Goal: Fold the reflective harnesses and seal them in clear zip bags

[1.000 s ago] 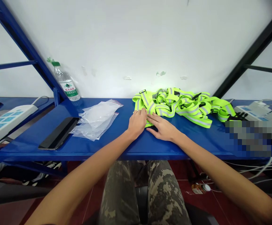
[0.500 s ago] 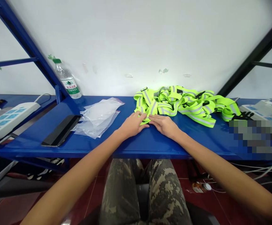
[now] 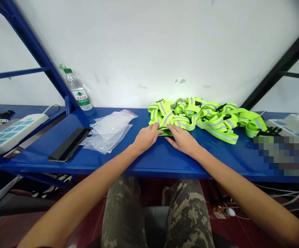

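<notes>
A neon-yellow reflective strap harness [image 3: 164, 111] with grey stripes lies partly folded on the blue table [image 3: 149, 158]. My left hand [image 3: 147, 137] is closed on its near left edge, fingers on top and thumb tucked along the front. On the right side of that same edge, my right hand [image 3: 182, 140] pinches loosely, its fingers over the fold and its thumb lower down. The hands hide part of the folded layers. More tangled reflective straps [image 3: 216, 119] with black buckles spread to the right, touching the harness.
Clear plastic zip bags [image 3: 110, 129] lie left of my hands, beside a black phone [image 3: 69, 144]. A water bottle [image 3: 79, 91] leans against the wall at the back left. Power strips [image 3: 16, 132] stand at both sides, and blue frame posts [image 3: 43, 51] rise at the left.
My right hand's thumb has spread from its fingers, and the hands sit slightly farther apart on the strap edge. My knees have parted; the view has shifted a little.
</notes>
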Available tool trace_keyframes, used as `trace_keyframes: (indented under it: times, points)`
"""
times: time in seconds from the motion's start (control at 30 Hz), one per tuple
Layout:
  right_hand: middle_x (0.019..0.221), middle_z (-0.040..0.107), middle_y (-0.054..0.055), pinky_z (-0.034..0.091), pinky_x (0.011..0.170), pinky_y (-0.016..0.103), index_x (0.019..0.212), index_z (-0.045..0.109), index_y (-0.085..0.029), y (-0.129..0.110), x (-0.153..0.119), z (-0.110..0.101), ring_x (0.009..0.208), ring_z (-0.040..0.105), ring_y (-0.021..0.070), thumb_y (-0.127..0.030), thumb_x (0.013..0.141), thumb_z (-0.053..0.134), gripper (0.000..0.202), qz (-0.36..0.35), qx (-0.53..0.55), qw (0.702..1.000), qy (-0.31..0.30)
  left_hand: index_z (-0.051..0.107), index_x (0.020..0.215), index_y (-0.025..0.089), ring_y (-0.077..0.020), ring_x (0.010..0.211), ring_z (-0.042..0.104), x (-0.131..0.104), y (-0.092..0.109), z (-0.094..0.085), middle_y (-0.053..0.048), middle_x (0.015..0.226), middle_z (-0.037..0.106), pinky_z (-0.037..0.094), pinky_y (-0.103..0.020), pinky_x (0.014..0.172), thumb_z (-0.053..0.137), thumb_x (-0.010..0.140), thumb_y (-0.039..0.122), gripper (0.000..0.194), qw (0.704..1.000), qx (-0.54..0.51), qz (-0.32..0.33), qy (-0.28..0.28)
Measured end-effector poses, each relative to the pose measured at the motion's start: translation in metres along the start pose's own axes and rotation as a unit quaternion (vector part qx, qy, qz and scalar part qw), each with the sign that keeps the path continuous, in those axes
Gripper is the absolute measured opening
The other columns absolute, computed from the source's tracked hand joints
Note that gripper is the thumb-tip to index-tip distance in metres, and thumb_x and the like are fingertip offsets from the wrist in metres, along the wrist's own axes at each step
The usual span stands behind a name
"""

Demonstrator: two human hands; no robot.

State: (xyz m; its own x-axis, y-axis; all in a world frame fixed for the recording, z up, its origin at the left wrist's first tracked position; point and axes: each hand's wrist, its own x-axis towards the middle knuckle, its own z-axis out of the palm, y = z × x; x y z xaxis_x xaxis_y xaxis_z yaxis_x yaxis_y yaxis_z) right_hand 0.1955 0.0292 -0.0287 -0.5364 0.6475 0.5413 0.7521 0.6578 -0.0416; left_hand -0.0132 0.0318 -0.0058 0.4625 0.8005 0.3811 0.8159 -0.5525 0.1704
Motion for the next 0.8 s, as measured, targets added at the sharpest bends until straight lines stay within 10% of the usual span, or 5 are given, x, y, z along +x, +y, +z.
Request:
trace_keyframes:
  times: [0.8]
  points:
    - [0.096, 0.075, 0.009, 0.05, 0.073, 0.033, 0.099, 0.067, -0.018, -0.001, 0.011, 0.001, 0.084, 0.07, 0.0235, -0.046, 0.1, 0.045, 0.035, 0.111, 0.184, 0.977, 0.012, 0.065, 0.089, 0.021, -0.0188, 0.076, 0.063, 0.01, 0.0, 0.002, -0.004, 0.081, 0.071, 0.035, -0.028, 0.066, 0.022, 0.104, 0.052, 0.056, 0.998, -0.054, -0.018, 0.034]
